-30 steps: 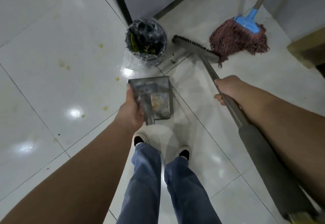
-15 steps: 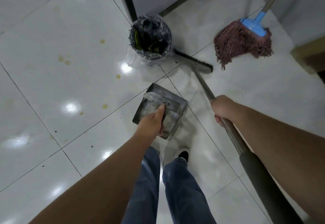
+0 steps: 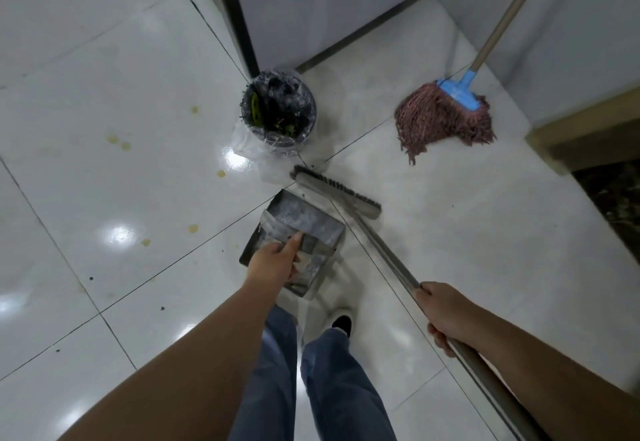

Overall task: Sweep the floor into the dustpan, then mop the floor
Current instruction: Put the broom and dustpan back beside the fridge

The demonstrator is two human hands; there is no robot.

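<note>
A grey metal dustpan [image 3: 301,224] hangs above the white tiled floor [image 3: 114,177], tipped with its mouth toward the bin. My left hand [image 3: 273,262] grips its handle, thumb laid along the top. My right hand [image 3: 445,312] holds the metal shaft of a push broom; the broom head [image 3: 337,193] lies on the floor just beyond the dustpan. A reddish string mop [image 3: 440,116] with a blue clamp rests on the floor at the right, its wooden handle leaning against the wall.
A round waste bin [image 3: 278,111] lined with clear plastic and holding rubbish stands in the corner beyond the dustpan. Yellowish spots [image 3: 119,141] and dark specks mark the tiles at left. A grey wall and a wooden ledge [image 3: 585,129] bound the right side. My feet stand below the dustpan.
The dustpan has been lifted and tipped forward toward the bin, with my left hand shifted on top of its handle. The broom head has slid back toward the dustpan.
</note>
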